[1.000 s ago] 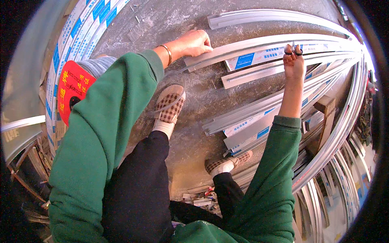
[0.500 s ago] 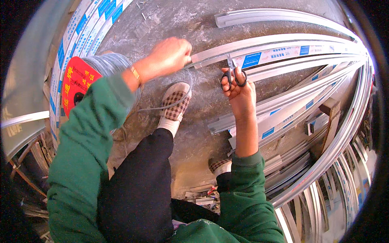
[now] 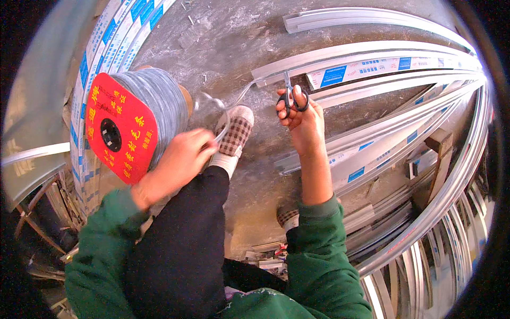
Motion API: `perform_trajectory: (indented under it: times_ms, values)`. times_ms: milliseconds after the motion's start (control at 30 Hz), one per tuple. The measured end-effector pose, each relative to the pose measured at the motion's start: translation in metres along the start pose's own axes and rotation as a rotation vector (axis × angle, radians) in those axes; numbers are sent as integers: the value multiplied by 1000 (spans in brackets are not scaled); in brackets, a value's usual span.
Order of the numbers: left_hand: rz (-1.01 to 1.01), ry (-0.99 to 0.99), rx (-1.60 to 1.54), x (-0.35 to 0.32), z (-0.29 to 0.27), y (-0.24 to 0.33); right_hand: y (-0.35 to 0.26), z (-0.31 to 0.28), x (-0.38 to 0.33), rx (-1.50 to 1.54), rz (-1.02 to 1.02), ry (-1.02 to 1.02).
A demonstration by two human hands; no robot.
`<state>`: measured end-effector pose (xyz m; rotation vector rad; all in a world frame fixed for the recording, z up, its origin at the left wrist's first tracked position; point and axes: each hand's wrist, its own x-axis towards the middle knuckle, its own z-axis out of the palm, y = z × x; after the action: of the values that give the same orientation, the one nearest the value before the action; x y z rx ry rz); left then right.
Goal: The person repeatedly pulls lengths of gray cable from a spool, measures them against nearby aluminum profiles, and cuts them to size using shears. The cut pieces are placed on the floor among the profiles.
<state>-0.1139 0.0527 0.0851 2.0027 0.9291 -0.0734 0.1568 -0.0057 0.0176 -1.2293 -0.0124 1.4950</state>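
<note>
My left hand [image 3: 183, 157], somewhat blurred, is low beside the spool with its fingers curled around a thin grey pile strip [image 3: 227, 125]. The strip makes a loose loop over my shoe and runs up to the near end of a white metal profile [image 3: 276, 73]. Black-handled scissors [image 3: 288, 84] are in my right hand [image 3: 307, 119], their blades pointing up and away, close to that profile. A large spool [image 3: 162, 95] wound with grey strip stands to my left; its red end disc [image 3: 119, 127] faces me.
More long profiles [image 3: 366, 130] with blue-and-white film lie to the right, some on a wooden support [image 3: 440, 154]. Film-covered lengths [image 3: 114, 37] stand at the far left. My checkered shoe [image 3: 236, 130] is beside the spool. Scraps [image 3: 271, 258] litter the floor.
My left hand has moved from the profile's end back and down toward me, below the spool's right side. The strip now reaches the profile's end without that hand there. The scissors have shifted slightly left.
</note>
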Motion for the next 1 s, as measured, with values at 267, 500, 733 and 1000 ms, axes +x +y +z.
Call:
perform_trajectory:
  times_ms: [267,500,733,1000]
  values:
    - [-639,-85,172,-221,-34,-26,1,-4,1,20,3,-21]
    - [-647,-183,593,-262,-32,-24,-2,-1,-2,36,-6,-19]
    - [-423,7,87,-116,-56,28,-1,-3,-3,12,6,4]
    - [267,25,327,67,-82,31,0,-4,-1,42,19,-20]
